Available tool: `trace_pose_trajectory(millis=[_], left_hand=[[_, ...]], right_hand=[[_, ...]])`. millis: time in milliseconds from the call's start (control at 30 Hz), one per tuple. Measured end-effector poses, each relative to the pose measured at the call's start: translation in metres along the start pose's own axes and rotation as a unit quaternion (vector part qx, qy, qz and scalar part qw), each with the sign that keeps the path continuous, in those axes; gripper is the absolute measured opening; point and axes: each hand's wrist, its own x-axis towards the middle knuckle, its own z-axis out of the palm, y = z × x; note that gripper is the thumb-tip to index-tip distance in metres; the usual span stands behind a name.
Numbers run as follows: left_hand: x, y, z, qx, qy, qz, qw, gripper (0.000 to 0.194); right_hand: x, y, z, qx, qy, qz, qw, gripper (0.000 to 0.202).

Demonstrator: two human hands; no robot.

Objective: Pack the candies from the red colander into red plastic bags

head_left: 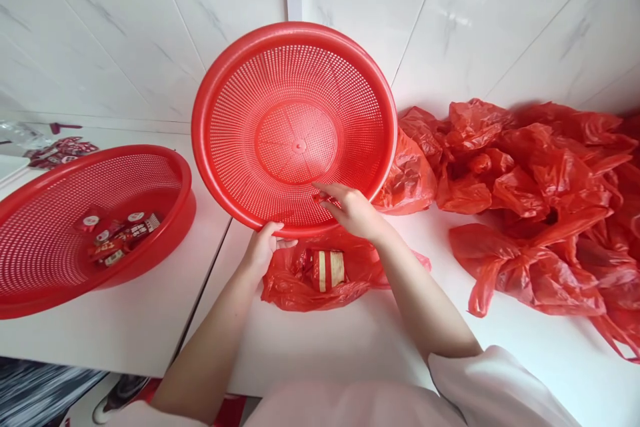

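A round red plastic sieve basket (299, 117) is tipped up towards me, its mesh inside facing me. My left hand (263, 247) grips its lower rim, thumb over the edge and fingers beneath. Inside the basket's lower right, my right hand (350, 210) has its fingers bent together. A small dark red bit shows at those fingertips, too small to name. Just below the rim, an opened red plastic bag (295, 297) lies on the table, with red and cream packets (329, 270) showing in its mouth.
A second red basket (150, 267) on the left holds several small snack packets (123, 238). Many filled red plastic bags (540, 180) are heaped along the right. Red wrapped packets (63, 152) lie at the back left, by the tiled wall. A dark seam (205, 280) crosses the white table.
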Motion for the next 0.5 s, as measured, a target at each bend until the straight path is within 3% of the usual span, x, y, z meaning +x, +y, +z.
trace_pose_trajectory(millis=[133,233,333,500], left_hand=[[0.002,0.003,-0.005,-0.002,0.012,0.013,1.0,0.017],[0.003,0.004,-0.006,0.008,0.031,0.018,0.999,0.017],[0.004,0.004,-0.007,0.036,0.049,0.013,0.998,0.02],[0.005,0.005,-0.008,0.068,0.042,-0.004,0.997,0.026]], right_hand=[[-0.002,-0.004,-0.015,0.012,0.077,0.009,0.997,0.036],[-0.005,-0.01,-0.024,0.009,0.092,0.036,0.995,0.031],[-0.009,-0.02,-0.028,0.033,0.02,0.045,0.998,0.022],[-0.012,-0.04,-0.022,0.064,-0.182,0.017,0.981,0.01]])
